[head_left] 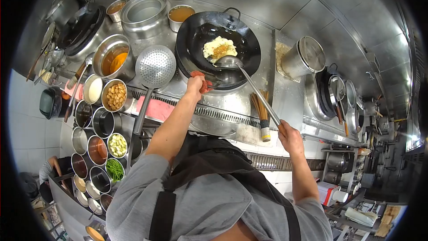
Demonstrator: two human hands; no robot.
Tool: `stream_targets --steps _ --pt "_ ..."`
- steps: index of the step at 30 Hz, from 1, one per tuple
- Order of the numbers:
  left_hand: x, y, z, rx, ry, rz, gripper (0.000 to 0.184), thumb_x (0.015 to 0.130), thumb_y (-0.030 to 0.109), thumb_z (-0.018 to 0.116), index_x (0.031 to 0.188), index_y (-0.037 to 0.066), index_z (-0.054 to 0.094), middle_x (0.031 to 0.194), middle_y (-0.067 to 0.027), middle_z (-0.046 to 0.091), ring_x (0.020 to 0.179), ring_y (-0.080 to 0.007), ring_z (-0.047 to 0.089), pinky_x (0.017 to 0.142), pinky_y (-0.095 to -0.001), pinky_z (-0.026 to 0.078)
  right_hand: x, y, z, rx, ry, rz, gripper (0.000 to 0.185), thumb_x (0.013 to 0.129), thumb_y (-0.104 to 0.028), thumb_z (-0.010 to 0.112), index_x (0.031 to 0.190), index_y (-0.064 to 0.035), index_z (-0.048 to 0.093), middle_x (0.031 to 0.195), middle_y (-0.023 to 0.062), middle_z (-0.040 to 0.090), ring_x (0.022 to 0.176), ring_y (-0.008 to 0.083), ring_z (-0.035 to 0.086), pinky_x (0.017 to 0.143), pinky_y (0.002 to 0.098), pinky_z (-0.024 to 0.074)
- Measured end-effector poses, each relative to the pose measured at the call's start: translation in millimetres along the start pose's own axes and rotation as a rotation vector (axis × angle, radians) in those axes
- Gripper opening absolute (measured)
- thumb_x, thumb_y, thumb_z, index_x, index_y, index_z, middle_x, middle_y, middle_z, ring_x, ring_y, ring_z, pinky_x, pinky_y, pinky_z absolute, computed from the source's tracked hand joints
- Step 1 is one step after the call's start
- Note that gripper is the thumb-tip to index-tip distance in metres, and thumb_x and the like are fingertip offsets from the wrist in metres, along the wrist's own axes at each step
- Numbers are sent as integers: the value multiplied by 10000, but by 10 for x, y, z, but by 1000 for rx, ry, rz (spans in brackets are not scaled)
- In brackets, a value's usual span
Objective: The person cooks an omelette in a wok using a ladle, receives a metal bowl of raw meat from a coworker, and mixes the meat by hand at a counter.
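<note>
A black wok [191, 31] stands on the stove with pale yellow egg [218, 47] in it, browner in the middle. My left hand [195, 85] is closed on a red cloth [206, 85] at the wok's near rim; whatever handle lies under the cloth is hidden. In my right hand [292, 139] is the wooden end of a long metal ladle [258, 89]. The ladle's bowl rests in the wok against the near edge of the egg. A bamboo wok brush [263, 120] lies just left of my right hand.
Left of the wok is a perforated skimmer [155, 66]. Several metal pots hold orange liquid [117, 63], fried chunks [116, 96], cut pale-green vegetable [117, 145] and green strips [115, 169]. A strainer pot [303, 56] stands right. Another person's arm [58, 169] shows lower left.
</note>
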State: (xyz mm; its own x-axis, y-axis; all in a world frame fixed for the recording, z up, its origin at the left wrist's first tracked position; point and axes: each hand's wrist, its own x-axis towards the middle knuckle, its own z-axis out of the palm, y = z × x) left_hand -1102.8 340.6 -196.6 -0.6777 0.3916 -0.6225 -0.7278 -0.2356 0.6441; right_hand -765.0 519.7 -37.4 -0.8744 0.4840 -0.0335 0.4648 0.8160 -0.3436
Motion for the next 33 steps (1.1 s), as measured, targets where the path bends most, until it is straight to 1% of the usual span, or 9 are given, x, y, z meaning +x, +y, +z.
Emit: stream_targets --steps 2,4,8,16,24,27,28,29,33 --pt "-4 -10 1 -38 41 18 124 750 13 490 869 3 524 761 -209 616 481 -264 563 427 -373 515 70 -70 -32 -38 -7 -26 383 766 -89 637 1139 -50 557 840 223 635 777 404 611 683 470 491" --pt "26 -35 -33 -25 -26 17 211 731 12 488 940 34 506 667 -154 559 598 -269 594 511 -418 518 130 -143 -51 -67 -17 -48 391 768 -95 646 1146 -52 555 841 222 638 774 402 613 685 467 494" --pt "-33 -143 -25 -79 -69 58 156 736 -7 450 881 25 499 560 -122 483 569 -271 586 506 -419 502 206 -241 -114 -99 7 -99 403 769 -107 657 1154 -57 548 840 219 640 774 404 613 685 468 497" --pt "-396 134 237 -156 -125 65 174 764 4 432 923 58 476 564 -110 468 603 -295 608 534 -424 499 320 -427 -431 -106 -40 -107 392 790 -138 641 1159 -63 535 881 207 645 796 394 616 698 469 498" --pt "-550 903 877 -116 -215 329 81 800 50 442 844 42 510 532 -89 463 616 -257 616 496 -390 476 686 -523 -494 -163 165 -144 407 823 -170 608 1203 -68 504 906 211 642 794 405 615 715 473 500" --pt "-986 753 658 -49 -242 336 165 754 71 465 890 117 547 585 -72 530 574 -201 605 443 -355 417 741 -606 -434 -161 269 -109 416 833 -190 600 1219 -77 492 880 219 632 769 410 616 692 486 503" --pt "-861 548 365 -20 -363 298 230 715 67 470 932 105 535 654 -84 560 543 -201 590 407 -355 399 717 -535 -347 -131 308 -114 428 832 -196 605 1232 -95 492 856 209 628 753 410 618 672 494 504" --pt "-1148 457 406 -78 -203 334 395 675 -2 427 1051 113 458 693 -158 601 403 -203 513 315 -310 330 643 -542 -332 -92 359 -131 430 830 -194 608 1234 -104 496 869 211 630 756 410 618 678 492 503" --pt "-1294 787 450 -101 -229 383 271 678 43 468 946 49 508 661 -109 527 597 -250 585 516 -396 460 343 -431 -358 -22 335 -145 442 811 -174 621 1236 -123 511 918 214 636 786 404 618 710 487 499"
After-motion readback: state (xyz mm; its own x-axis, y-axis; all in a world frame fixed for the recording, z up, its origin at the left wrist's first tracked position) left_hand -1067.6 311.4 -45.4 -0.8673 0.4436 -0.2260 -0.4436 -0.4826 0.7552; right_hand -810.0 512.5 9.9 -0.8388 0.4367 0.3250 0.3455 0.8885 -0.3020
